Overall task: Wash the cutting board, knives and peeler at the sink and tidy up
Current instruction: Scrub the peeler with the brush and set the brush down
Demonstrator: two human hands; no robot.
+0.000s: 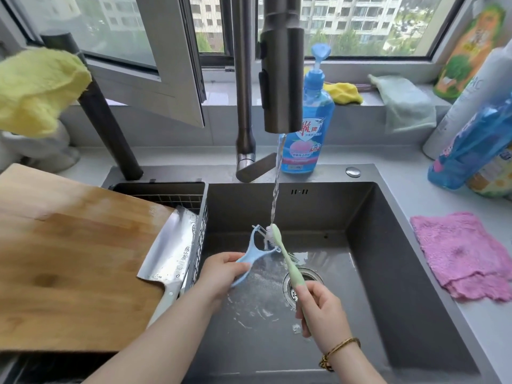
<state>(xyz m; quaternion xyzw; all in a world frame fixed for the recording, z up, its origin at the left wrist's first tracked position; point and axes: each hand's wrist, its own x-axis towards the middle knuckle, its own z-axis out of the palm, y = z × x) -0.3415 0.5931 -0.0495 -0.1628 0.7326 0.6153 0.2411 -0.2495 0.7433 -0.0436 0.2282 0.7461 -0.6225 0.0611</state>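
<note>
My left hand (221, 270) grips the handle of a light blue peeler (256, 249) over the dark sink (360, 245). My right hand (318, 309) holds a pale green toothbrush (288, 261), its white bristles against the peeler's blade. Water runs from the faucet (282, 79) onto the brush head and blade. A wet wooden cutting board (69, 259) lies on the left. On its right edge rests a cleaver (171, 250), partly over the drain basket (166, 192).
A blue dish soap bottle (307, 128) stands behind the sink. A pink cloth (465, 253) lies on the right counter, with bottles (471, 134) at the far right. A yellow cloth (36, 90) hangs at upper left. The drain (293, 286) sits below my hands.
</note>
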